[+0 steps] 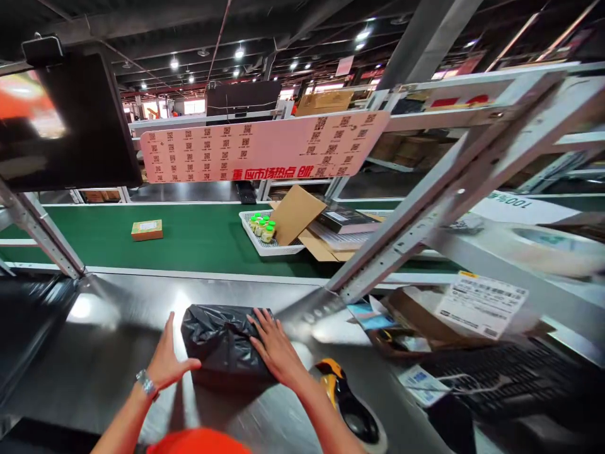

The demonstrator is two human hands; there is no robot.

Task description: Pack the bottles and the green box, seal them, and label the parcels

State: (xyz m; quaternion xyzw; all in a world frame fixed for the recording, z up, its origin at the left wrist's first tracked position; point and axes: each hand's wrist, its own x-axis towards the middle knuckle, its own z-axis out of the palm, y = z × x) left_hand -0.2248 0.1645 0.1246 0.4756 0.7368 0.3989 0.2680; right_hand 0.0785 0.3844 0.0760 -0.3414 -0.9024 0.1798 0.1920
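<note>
A box-shaped parcel wrapped in black plastic (227, 359) sits on the metal bench in front of me. At its left side is my left hand (170, 359), thumb and fingers spread apart, the thumb by the parcel's near left edge. My right hand (278, 350) lies over the parcel's right end, its fingers stretched out on the crinkled plastic. Neither hand is closed round anything. A black and yellow barcode scanner (352, 403) rests beside my right forearm.
Beyond the bench runs a green conveyor belt (203, 233) carrying a small box (147, 230) and a white basket (278, 250) with green-capped jars. A metal post (406, 214) slants up on the right. A keyboard (510, 378) and a label sheet (482, 304) are at right; a monitor (89, 120) hangs left.
</note>
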